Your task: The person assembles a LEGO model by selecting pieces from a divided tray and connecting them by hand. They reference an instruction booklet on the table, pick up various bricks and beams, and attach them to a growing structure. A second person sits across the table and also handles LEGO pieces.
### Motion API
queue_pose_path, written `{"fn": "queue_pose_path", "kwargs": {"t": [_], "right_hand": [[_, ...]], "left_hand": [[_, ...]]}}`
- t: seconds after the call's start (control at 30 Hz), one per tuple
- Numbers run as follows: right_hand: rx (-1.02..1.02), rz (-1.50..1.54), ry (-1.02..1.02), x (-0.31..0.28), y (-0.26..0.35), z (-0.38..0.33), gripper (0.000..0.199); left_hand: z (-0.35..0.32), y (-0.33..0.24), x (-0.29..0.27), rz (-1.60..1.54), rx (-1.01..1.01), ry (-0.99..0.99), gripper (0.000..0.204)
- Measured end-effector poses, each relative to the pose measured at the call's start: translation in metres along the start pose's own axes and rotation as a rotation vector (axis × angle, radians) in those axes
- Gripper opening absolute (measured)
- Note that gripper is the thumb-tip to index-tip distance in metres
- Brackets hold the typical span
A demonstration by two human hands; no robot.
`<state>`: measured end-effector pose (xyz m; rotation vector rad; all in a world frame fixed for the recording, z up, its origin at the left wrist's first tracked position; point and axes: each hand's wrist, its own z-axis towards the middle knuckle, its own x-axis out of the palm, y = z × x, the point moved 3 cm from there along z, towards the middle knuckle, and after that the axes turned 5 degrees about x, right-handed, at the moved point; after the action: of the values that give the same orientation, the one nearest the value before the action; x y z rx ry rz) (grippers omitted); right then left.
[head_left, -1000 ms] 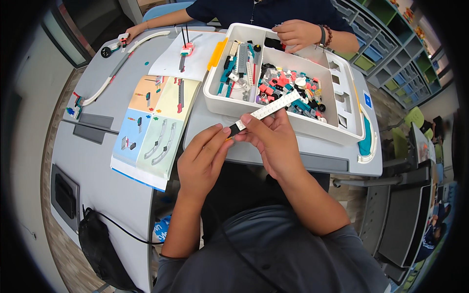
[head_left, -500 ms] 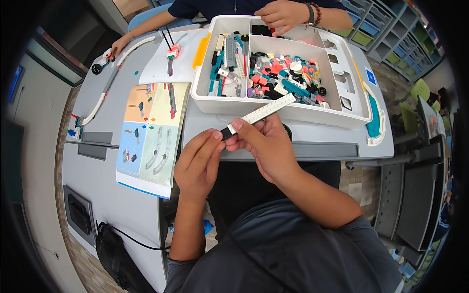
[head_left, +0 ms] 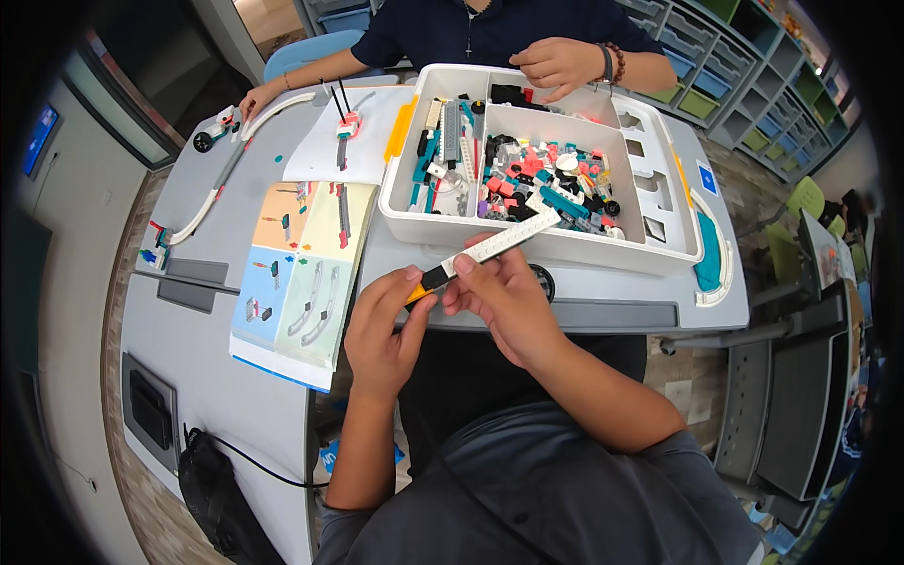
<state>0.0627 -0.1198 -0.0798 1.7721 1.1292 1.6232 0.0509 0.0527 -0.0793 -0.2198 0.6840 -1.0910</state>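
A long white studded building brick [head_left: 518, 234] points up and to the right, pinched between the thumb and fingers of my right hand [head_left: 508, 299]. Joined to its lower end is a black brick [head_left: 434, 277]. Below that shows a small yellow piece [head_left: 420, 293], gripped by the fingertips of my left hand [head_left: 381, 325]. The fingers partly hide the yellow piece, so its full shape cannot be made out. Both hands are close together over the near table edge, in front of the white sorting tray [head_left: 565, 249] of loose bricks.
An open picture instruction booklet [head_left: 297, 273] lies left of my hands. A small brick model [head_left: 347, 132] with black rods stands behind it. A curved white track [head_left: 193, 217] runs along the left. Across the table, another person's hand [head_left: 560, 68] rests at the tray. A black wheel [head_left: 542, 281] sits behind my right hand.
The yellow piece now shows at my left fingertips below the black brick. My view has tilted slightly, and the other person's hand has shifted a little at the tray.
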Motion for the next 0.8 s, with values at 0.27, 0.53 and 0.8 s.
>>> {"fn": "queue_pose_path", "kwargs": {"t": [0.27,0.53,0.8], "right_hand": [[0.038,-0.132,0.075,-0.013,-0.016,0.0,0.058],[0.021,-0.13,0.134,-0.012,-0.021,-0.002,0.064],[0.03,-0.1,0.15,-0.01,-0.011,-0.003,0.061]], "left_hand": [[-0.024,0.02,0.002,-0.199,-0.222,0.018,0.059],[-0.031,0.022,0.003,-0.368,-0.447,0.042,0.062],[-0.029,0.021,0.0,-0.365,-0.493,0.07,0.062]]}}
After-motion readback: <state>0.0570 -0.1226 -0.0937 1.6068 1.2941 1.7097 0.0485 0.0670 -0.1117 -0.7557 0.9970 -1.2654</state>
